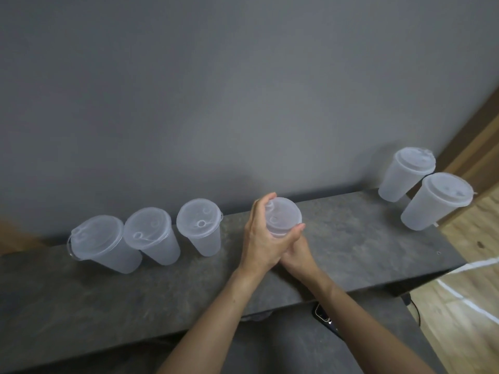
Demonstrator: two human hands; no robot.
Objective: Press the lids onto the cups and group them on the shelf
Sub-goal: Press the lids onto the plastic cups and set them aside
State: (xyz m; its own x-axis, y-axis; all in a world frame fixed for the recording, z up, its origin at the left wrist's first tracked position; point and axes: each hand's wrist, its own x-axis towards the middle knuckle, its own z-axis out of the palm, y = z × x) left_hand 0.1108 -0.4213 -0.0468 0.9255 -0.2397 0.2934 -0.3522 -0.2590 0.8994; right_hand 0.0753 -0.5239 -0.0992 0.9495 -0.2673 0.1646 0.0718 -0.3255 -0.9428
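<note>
Both hands hold a translucent plastic cup [283,215] with its lid on, at the middle of the grey shelf [351,238]. My left hand [259,238] wraps the cup's left side, fingers curled over the far rim and thumb along the near rim. My right hand [297,255] grips the cup's lower body and is partly hidden under the left hand. To the left, three lidded cups [151,236] stand in a close row. At the shelf's right end are two more lidded cups [437,201], standing side by side.
A plain grey wall [243,103] rises directly behind the shelf. Wooden floor [464,306] lies past the shelf's right end. A dark phone-like object [324,317] and a cable [414,306] sit below the shelf's front edge.
</note>
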